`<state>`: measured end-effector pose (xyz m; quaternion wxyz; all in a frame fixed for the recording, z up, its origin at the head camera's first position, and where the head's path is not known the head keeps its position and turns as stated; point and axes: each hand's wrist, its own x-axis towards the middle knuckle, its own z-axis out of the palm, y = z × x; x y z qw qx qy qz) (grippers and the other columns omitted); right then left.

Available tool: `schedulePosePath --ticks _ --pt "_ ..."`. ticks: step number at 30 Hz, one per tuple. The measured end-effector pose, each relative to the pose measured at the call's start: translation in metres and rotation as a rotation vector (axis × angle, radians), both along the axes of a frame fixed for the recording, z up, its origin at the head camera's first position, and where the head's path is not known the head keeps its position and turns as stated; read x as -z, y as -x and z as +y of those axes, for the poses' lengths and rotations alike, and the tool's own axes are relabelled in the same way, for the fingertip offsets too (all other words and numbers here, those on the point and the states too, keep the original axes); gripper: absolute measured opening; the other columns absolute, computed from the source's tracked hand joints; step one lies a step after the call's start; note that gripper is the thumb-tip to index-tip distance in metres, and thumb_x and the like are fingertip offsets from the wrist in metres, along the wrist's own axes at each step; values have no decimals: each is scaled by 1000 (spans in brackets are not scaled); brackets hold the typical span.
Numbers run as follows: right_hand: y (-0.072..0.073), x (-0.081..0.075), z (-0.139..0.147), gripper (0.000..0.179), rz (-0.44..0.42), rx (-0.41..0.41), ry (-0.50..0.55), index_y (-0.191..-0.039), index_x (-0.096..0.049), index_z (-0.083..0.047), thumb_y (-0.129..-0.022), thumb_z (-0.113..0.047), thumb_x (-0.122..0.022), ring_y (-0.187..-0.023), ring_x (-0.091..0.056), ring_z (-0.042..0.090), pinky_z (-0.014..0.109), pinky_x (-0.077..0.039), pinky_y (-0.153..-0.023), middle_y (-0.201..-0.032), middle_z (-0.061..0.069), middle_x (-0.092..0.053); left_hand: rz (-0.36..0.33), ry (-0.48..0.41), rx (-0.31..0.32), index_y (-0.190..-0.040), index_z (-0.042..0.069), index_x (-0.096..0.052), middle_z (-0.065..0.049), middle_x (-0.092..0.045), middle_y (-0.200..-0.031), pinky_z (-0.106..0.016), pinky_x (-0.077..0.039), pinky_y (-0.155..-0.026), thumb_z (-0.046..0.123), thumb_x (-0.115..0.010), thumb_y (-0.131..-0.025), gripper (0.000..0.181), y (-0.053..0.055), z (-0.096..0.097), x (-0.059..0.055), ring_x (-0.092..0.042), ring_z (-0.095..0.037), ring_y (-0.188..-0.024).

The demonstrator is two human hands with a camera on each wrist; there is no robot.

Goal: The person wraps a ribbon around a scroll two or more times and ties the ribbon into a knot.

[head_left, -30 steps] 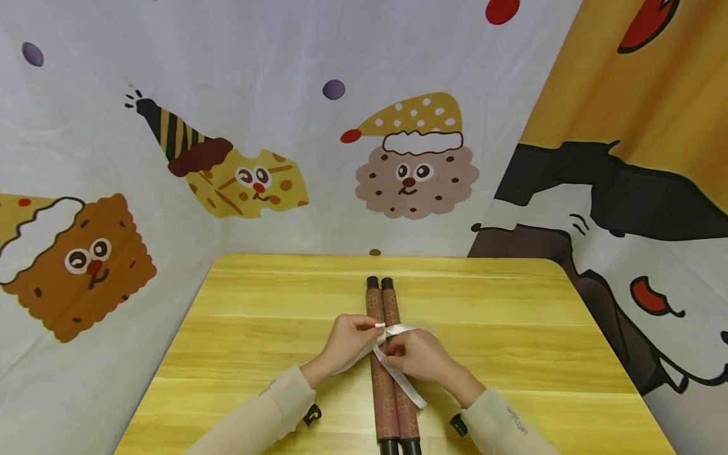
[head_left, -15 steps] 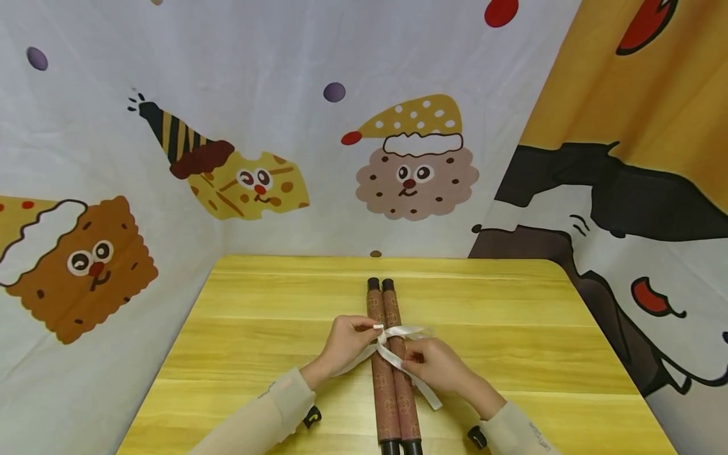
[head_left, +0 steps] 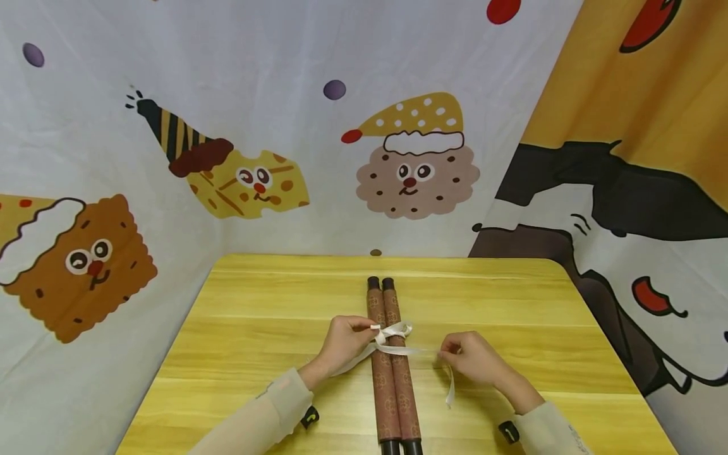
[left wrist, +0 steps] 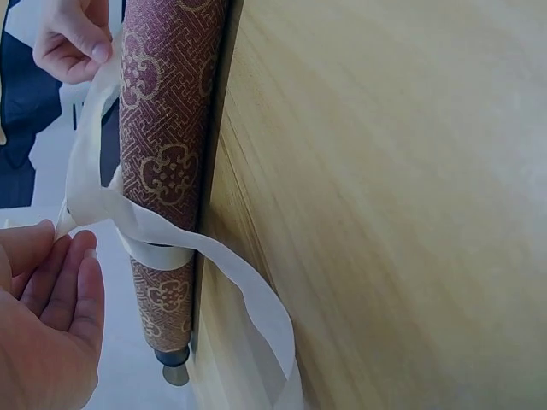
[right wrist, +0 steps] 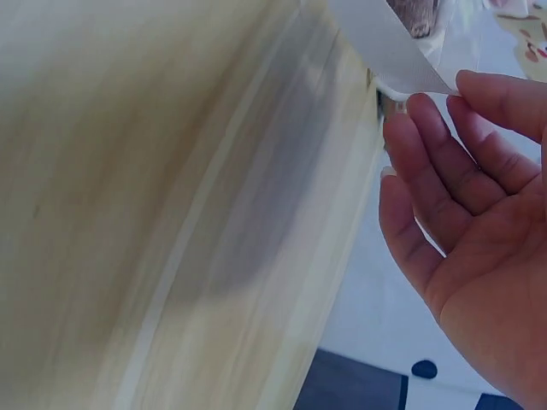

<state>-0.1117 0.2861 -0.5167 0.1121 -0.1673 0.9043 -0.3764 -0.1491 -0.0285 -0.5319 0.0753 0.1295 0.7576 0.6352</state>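
Two rolled scrolls (head_left: 404, 395), covered in reddish-brown patterned brocade with black end knobs, lie side by side on the table. A white ribbon (head_left: 398, 350) wraps round them, with a small loop over their upper half. My left hand (head_left: 344, 344) pinches the ribbon between thumb and forefinger beside that loop. Off to the right, my right hand (head_left: 474, 359) pinches a length stretched across the scrolls, its tail hanging below the fingers. In the left wrist view, another length of ribbon (left wrist: 272, 320) trails over the tabletop. The right wrist view shows the ribbon (right wrist: 389, 47) at the right fingertips.
The yellow wood-grain table (head_left: 256, 297) has rounded far corners. Behind it hangs a white cloth (head_left: 273, 76) printed with cartoon snacks. A yellow, black and white printed cloth (head_left: 643, 158) covers the right side.
My right hand has moved right, away from the scrolls, drawing the ribbon out sideways. The loop at the knot has become smaller. My left hand stays nearly in place.
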Motion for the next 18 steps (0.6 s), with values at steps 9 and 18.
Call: schedulePosePath --ticks 9,18 --pt "3 -1 22 5 67 28 7 -96 -78 -5 -98 -8 -74 -78 -66 6 26 -56 -66 -91 0 -76 -22 -3 -8 -102 0 -82 -7 -79 -89 -17 -37 -43 4 -73 -95 11 0 -2 1 -46 -5 -47" --pt "1 -7 38 11 67 78 -10 -108 -77 -3 -99 -4 -71 -90 -70 21 29 -58 -73 -103 6 -75 3 -9 -13 -100 0 -82 -10 -79 -90 -17 -38 -46 2 -74 -94 9 1 -3 3 -50 -6 -51"
